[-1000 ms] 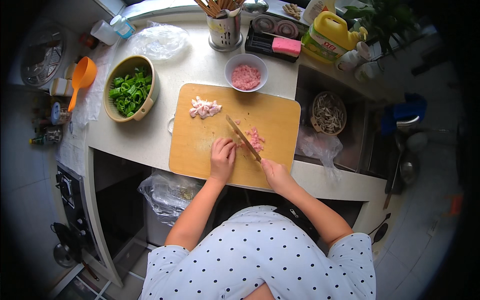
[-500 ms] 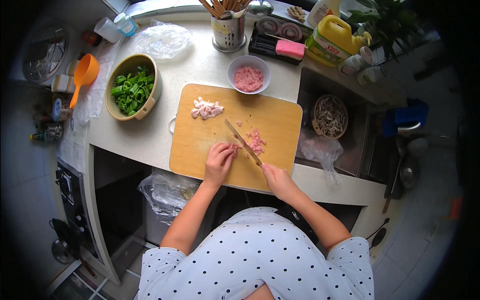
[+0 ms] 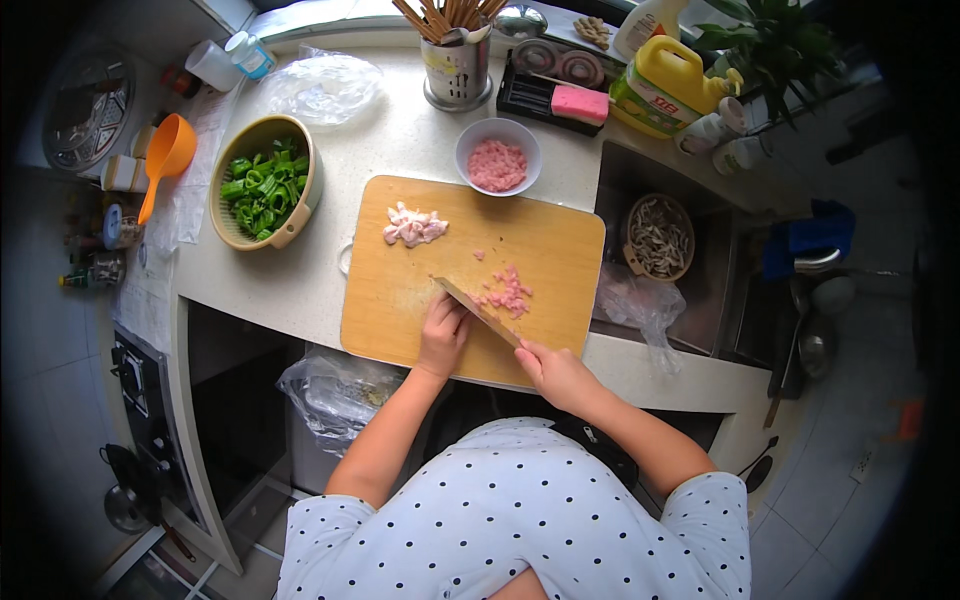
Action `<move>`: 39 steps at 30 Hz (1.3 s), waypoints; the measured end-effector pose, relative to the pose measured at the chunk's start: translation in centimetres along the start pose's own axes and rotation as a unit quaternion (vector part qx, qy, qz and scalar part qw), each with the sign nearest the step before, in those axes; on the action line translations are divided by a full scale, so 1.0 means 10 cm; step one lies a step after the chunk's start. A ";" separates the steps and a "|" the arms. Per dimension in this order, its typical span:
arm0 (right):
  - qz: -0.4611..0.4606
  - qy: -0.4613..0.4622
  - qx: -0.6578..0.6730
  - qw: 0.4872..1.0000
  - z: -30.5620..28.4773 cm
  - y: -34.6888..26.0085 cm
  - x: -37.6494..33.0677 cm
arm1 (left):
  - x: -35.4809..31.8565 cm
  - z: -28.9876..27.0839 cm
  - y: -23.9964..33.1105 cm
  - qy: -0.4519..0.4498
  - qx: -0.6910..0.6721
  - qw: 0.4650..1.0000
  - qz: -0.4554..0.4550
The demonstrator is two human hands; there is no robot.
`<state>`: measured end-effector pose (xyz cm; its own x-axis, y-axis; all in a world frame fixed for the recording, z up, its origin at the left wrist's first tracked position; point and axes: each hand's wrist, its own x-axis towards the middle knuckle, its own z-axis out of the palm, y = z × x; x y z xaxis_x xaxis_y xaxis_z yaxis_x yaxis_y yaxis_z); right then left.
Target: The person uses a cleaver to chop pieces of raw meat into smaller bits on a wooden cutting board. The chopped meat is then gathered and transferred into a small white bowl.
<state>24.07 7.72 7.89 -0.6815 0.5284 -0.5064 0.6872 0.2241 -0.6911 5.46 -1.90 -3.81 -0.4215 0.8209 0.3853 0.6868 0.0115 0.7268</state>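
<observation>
Knife (image 3: 478,313): long, straight and narrow, dull grey-brown blade, lying diagonally over the wooden cutting board (image 3: 390,300), tip toward the upper left. Right hand (image 3: 560,378) closed firmly round its handle, fingers wrapped, at the board's near edge. Left hand (image 3: 440,335) on the board beside the blade's far end, fingers curled and drawn together, fingertips partly behind the blade; from where I stand I cannot tell whether they pinch a piece. Chopped meat (image 3: 508,292): raw, pink, in small uneven bits, a loose patch just right of the blade, moist-looking, one stray crumb above it. Pale pieces (image 3: 414,225): whitish with a pink tinge, larger, glossy, heaped near the board's upper left corner, apart from the knife. Board surface yellow-tan, with a few dark specks. Small white bowl (image 3: 529,146) at the board's far edge holds minced meat (image 3: 497,166), even pink, finer-looking, mounded.
</observation>
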 end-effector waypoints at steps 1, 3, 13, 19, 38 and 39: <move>-0.008 -0.003 0.000 1.000 0.04 -0.01 0.07 | -0.03 0.02 -0.04 -0.009 0.005 1.000 -0.008; -0.022 -0.009 0.000 1.000 0.19 -0.07 0.32 | -0.10 0.05 -0.12 -0.025 0.014 0.999 -0.026; 0.024 0.012 0.066 0.997 -0.05 0.03 0.22 | 0.01 -0.12 0.17 0.026 -0.012 0.999 -0.021; 0.010 -0.025 0.038 0.999 -0.13 -0.06 -0.02 | 0.01 -0.05 0.18 0.019 0.031 0.999 -0.012; -0.076 0.042 -0.013 0.996 0.34 -0.16 0.54 | -0.11 0.07 0.03 0.016 0.041 0.999 0.013; -0.083 0.042 -0.011 0.996 0.34 -0.18 0.56 | -0.14 0.06 0.01 0.007 0.043 0.999 0.004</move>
<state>18.13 7.46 4.55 -0.7636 0.5483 -0.3411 0.5730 0.3317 -0.7495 6.49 -2.68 -4.59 -0.4242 0.8133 0.3984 0.7377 0.0552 0.6729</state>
